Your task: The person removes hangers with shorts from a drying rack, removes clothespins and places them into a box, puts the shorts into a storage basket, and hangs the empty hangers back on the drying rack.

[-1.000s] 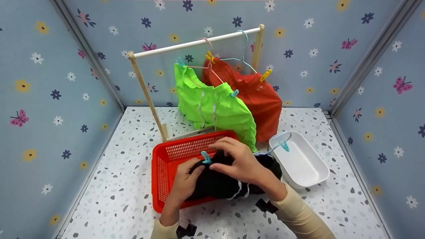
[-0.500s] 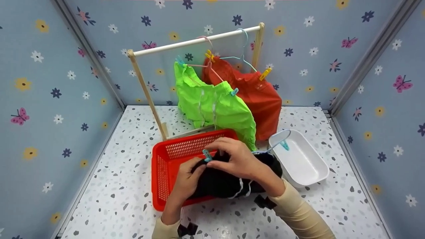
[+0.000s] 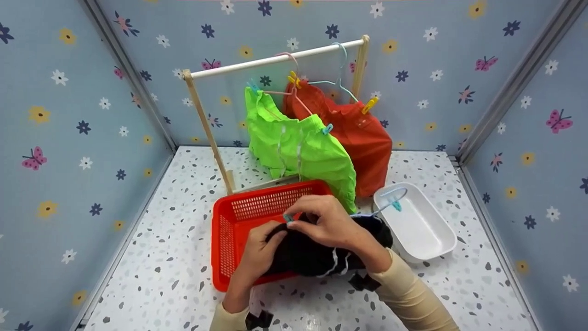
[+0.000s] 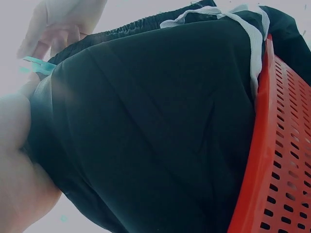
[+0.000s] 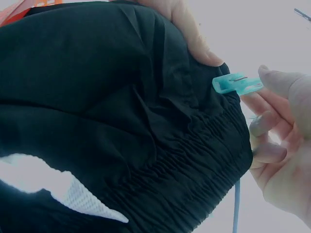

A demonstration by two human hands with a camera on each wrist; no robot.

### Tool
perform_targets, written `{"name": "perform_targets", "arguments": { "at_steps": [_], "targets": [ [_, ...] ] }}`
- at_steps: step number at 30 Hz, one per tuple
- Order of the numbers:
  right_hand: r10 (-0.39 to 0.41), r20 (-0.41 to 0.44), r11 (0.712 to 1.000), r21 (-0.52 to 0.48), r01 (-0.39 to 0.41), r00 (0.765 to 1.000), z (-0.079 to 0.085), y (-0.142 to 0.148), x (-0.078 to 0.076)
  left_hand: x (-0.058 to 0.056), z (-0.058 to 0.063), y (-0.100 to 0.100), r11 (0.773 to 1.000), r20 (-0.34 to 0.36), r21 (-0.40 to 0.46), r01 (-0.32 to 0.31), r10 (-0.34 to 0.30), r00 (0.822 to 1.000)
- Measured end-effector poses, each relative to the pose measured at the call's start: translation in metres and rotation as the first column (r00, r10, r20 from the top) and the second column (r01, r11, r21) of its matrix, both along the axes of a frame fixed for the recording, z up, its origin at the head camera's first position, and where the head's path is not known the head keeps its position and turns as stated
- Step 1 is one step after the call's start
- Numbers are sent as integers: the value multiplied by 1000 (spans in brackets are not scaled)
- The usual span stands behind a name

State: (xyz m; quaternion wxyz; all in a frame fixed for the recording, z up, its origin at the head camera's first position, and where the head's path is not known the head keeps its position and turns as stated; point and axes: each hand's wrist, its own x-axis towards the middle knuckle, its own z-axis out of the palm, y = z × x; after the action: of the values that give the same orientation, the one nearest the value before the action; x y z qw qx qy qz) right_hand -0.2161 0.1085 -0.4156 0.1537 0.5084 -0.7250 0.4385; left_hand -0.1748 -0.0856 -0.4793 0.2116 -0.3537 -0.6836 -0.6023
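Observation:
Black shorts (image 3: 298,253) with a gathered waistband and a white drawstring (image 5: 87,196) lie over the red basket. My left hand (image 3: 257,248) grips one end of the waistband, its thumb (image 5: 201,43) on the cloth beside a teal clothespin (image 5: 238,84). The clothespin sits on the waistband edge. Thumb and fingers of my right hand (image 3: 324,220) pinch its outer end, covering much of it in the head view. A light blue hanger (image 3: 390,202) pokes out of the shorts, its hook above a white tub; the rest is mostly hidden by the cloth.
The red basket (image 3: 222,243) stands under the shorts. At right is the white tub (image 3: 425,230) with another teal clothespin (image 3: 397,205). Behind, a rack (image 3: 275,59) carries green shorts (image 3: 298,147) and red shorts (image 3: 367,142) on hangers. Patterned walls enclose the table.
My right hand has closed from a spread pose beside the clothespin to a pinch on its end. The clothespin has tipped toward that hand. My left hand keeps its grip on the waistband.

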Motion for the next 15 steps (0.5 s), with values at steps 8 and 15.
{"name": "perform_targets", "arguments": {
  "at_steps": [8,15],
  "targets": [
    [29,-15,996,-80,-30,999,-4,-1,2,-3,-5,0,999,1,26,21,-21,1000],
    [78,27,984,-162,-73,997,9,-1,6,-4,-6,1,999,21,26,30,-31,999]
  ]
}}
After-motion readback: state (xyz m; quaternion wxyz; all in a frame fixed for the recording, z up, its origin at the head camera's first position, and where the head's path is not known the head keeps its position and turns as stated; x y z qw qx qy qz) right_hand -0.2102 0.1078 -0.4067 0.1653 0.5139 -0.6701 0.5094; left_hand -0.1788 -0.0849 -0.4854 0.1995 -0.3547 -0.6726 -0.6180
